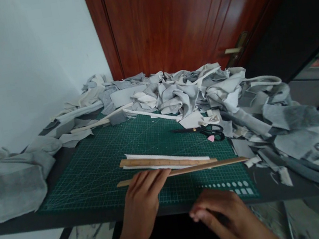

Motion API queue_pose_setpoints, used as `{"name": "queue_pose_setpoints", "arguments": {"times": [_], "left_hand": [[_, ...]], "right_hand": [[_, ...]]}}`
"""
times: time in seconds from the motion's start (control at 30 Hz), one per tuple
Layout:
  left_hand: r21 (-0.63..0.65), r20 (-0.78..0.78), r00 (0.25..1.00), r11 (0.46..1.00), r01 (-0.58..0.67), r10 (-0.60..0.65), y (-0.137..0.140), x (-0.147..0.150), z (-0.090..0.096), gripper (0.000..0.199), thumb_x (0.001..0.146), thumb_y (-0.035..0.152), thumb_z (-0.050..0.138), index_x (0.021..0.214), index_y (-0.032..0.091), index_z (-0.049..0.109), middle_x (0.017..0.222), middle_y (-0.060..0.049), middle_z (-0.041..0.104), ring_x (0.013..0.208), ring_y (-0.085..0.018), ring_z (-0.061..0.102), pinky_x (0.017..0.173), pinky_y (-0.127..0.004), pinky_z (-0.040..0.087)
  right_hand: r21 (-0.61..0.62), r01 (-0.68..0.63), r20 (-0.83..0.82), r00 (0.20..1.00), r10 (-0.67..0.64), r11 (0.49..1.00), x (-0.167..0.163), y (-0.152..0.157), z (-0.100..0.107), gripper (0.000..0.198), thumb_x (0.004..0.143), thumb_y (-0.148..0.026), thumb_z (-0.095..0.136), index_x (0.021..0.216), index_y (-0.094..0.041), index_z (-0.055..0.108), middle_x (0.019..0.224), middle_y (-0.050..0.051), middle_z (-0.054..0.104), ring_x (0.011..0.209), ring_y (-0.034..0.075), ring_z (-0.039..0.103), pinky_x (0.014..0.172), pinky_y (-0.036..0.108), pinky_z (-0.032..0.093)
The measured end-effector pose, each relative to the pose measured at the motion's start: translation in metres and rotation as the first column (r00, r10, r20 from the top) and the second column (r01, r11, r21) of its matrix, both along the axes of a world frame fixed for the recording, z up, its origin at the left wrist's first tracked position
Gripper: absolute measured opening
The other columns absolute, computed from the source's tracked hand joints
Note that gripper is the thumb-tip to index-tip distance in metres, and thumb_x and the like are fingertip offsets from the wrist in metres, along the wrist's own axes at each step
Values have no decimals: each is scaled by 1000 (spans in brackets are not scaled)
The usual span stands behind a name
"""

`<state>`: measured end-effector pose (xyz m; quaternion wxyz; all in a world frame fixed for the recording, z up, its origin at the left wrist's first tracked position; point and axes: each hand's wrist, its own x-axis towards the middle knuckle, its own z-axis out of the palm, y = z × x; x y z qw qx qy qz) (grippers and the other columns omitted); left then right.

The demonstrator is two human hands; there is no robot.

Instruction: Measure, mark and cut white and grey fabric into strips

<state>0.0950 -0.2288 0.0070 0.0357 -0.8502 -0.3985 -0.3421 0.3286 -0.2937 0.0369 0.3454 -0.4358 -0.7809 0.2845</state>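
Observation:
My left hand [145, 188] reaches over a narrow wooden strip [207, 165], its fingers close together and bent over the wood; the thumb is hidden. Just beyond lies a wooden ruler [167, 161] on top of a white fabric strip [165, 154], whose edges show on both sides. My right hand [222, 211] is curled at the table's front edge, thumb and fingers pressed together; whatever they may hold is hidden. Black-handled scissors [210, 129] with a pink tag rest farther back on the green cutting mat [94, 168].
Grey and white fabric scraps [170, 97] are heaped along the back and the right side of the dark table [72, 217]. A folded grey cloth [16, 182] lies at the left end. Behind stand a white wall and a brown wooden door [160, 20].

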Motion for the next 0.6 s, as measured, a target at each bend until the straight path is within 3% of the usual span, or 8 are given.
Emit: {"name": "queue_pose_setpoints", "arguments": {"times": [0.1, 0.17, 0.23, 0.37, 0.6], "left_hand": [[23, -62, 998, 1000, 2, -1, 15, -12, -4, 56, 90, -3, 41, 129, 21, 73, 123, -5, 78, 113, -24, 72, 107, -44, 54], [25, -97, 995, 1000, 11, -9, 24, -16, -9, 60, 88, -5, 38, 130, 20, 73, 128, -4, 77, 117, -25, 72, 111, -49, 52], [4, -115, 993, 1000, 8, -7, 32, -18, -13, 64, 86, -5, 37, 133, 21, 72, 133, -4, 75, 121, -26, 71, 115, -54, 50], [-22, -81, 997, 1000, -3, 1, 39, -21, -22, 65, 89, -3, 38, 139, 25, 69, 135, -4, 73, 125, -23, 70, 116, -56, 50], [2, -64, 997, 999, -43, 43, 35, -16, -24, 42, 99, 3, 49, 128, 21, 72, 130, -6, 74, 120, -25, 67, 105, -47, 59]], "right_hand": [[300, 124, 127, 978, -168, 946, 0, 10, -1, 20, 104, -23, 57, 117, -31, 70, 116, 6, 75, 108, 26, 69, 94, 45, 57], [389, 212, 242, 916, -321, 897, 2, 28, -9, 26, 104, -21, 57, 126, -29, 68, 126, 9, 71, 116, 29, 64, 101, 51, 52], [384, 216, 347, 867, -357, 898, 6, 48, -19, 25, 104, -20, 58, 126, -26, 68, 129, 9, 70, 115, 30, 63, 99, 51, 52], [342, 118, 475, 834, -281, 932, 19, 71, -35, 32, 102, -11, 56, 128, -26, 68, 121, 8, 70, 109, 27, 63, 95, 46, 52], [292, 67, 552, 803, -226, 954, 24, 77, -33, 25, 99, -12, 63, 119, -25, 71, 111, 7, 68, 101, 25, 62, 88, 39, 55]]}}
